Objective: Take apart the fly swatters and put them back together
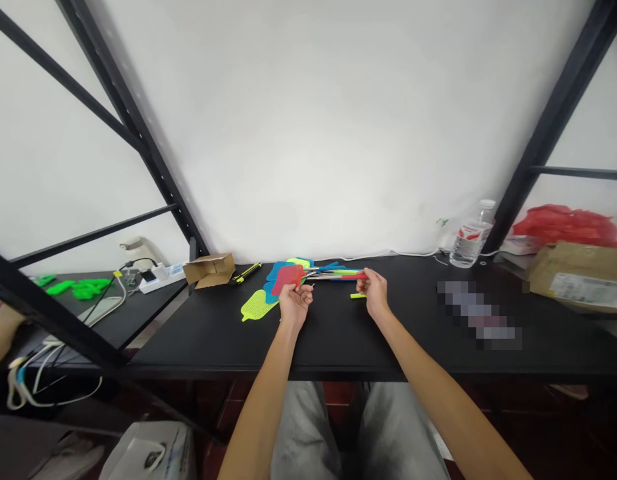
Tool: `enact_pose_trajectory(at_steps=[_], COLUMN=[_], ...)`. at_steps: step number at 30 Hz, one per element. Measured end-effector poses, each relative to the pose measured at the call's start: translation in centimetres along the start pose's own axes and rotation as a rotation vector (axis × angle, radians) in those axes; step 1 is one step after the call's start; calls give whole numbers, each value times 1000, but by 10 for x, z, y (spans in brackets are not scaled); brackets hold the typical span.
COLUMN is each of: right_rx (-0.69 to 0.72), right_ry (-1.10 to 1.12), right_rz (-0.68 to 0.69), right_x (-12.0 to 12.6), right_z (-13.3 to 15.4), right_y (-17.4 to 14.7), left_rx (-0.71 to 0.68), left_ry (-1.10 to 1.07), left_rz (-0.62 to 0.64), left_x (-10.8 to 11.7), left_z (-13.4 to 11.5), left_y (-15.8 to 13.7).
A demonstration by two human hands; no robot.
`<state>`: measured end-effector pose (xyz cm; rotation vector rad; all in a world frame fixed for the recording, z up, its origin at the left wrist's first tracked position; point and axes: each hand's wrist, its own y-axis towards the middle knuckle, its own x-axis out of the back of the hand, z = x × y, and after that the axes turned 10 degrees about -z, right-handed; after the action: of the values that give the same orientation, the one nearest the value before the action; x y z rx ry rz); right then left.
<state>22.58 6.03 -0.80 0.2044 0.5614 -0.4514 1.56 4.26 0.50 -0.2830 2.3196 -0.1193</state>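
My left hand point(295, 307) is closed around the lower edge of a red fly swatter point(288, 275), near its perforated head. At the other end of the swatter, my right hand point(374, 292) grips the red handle, with a thin metal rod between. A yellow-green fly swatter point(254, 307) lies flat on the black table point(333, 340), partly covered by my left hand. Behind the red head are blue fly swatters point(277, 271), and several handles stretch right behind the rod. A yellow-green handle end point(357, 296) shows beside my right fingers.
An open cardboard box point(209, 271) and a black-and-yellow cutter point(248, 272) are at the back left. A water bottle point(472, 235) stands back right, near a larger carton point(581, 275) and red plastic bag point(565, 225). Black frame posts point(553, 113) rise at both sides. Another person's arm point(3, 333) appears far left.
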Motion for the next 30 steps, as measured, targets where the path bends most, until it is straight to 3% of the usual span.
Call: enact_pose_trajectory(at_steps=[5, 30], right_rx=[-9, 47], right_ry=[41, 3], right_rz=[-27, -64], right_x=[2, 3], right_z=[-1, 1], right_y=[1, 1], left_rx=[15, -51], left_ry=[38, 185], left_rz=[64, 107], left_x=[3, 1], left_z=[2, 10], left_y=[-1, -4])
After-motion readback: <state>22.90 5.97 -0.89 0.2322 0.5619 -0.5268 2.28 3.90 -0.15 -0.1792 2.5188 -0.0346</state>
